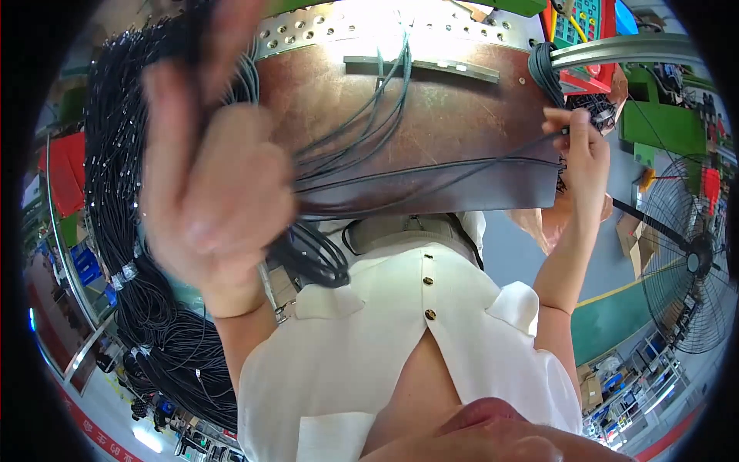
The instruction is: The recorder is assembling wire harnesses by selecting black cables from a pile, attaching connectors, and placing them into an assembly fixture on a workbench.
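Close to the camera, my left hand point(219, 181) is raised at the left and blurred. Its thumb and one finger stretch upward and the others look curled. A dark smeared shape point(203, 65) shows between thumb and finger; I cannot make out whether it is held. Over the table's right end, my right hand point(586, 150) pinches a thin black cable point(508, 156) near its end, and the cable runs left across the table edge. Several more dark cables point(385, 115) curve over the brown tabletop point(462, 115). A looped black cable bundle point(312, 258) hangs below the left hand.
A large mass of black cables point(115, 154) hangs at the left. On the table's far side lie a metal bar point(431, 68) and a perforated plate point(308, 29). Red equipment with buttons point(581, 38) stands far right, near a coiled cable point(543, 73). A caged fan point(697, 258) stands at right.
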### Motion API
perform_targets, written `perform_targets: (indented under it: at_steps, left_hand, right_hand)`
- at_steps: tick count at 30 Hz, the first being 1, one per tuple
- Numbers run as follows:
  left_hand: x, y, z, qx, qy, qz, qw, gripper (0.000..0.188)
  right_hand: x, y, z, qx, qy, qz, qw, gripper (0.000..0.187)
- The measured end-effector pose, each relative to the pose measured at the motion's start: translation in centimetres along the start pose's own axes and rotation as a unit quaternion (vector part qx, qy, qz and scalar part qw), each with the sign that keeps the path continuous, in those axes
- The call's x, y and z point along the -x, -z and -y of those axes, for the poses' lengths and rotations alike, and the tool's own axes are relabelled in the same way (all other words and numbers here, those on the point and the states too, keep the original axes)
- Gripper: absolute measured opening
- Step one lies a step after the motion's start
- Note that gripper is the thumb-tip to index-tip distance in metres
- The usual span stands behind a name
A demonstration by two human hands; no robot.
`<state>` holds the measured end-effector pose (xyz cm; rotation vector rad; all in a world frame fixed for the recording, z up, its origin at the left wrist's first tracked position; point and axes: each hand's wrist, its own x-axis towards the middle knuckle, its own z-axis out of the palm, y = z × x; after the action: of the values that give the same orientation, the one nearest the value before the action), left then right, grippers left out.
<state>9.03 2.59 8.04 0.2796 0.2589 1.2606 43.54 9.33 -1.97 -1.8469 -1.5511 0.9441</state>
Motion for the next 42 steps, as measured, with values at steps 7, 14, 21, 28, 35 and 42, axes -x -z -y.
perform_targets:
  at_steps: [7,14,21,28,35,42]
  left_hand:
    - [2.4,3.0,6.3,-0.142,0.104,-0.22,0.959,0.031]
    - [-0.1,7.1,14.1,-0.125,0.119,-0.193,0.966,0.032]
    - [0.8,7.1,14.0,-0.166,0.096,-0.223,0.956,0.031]
    - [0.5,7.0,15.2,-0.187,0.107,-0.188,0.958,0.035]
    - [0.5,7.4,12.8,-0.205,0.104,-0.193,0.954,0.042]
    - [0.1,7.0,13.2,-0.218,0.097,-0.213,0.948,0.036]
  right_hand:
    - [-1.8,-5.9,3.5,0.235,0.457,-0.125,0.849,0.032]
    - [-11.6,-13.8,2.9,0.283,0.576,-0.028,0.767,0.027]
    - [-6.2,-10.4,2.2,0.186,0.508,0.066,0.839,0.013]
    - [-0.6,-8.2,3.5,0.139,0.552,-0.072,0.819,0.027]
    - [0.1,-9.5,3.1,0.032,0.469,0.039,0.882,0.023]
    - [0.6,-9.9,3.9,0.089,0.533,-0.02,0.841,0.022]
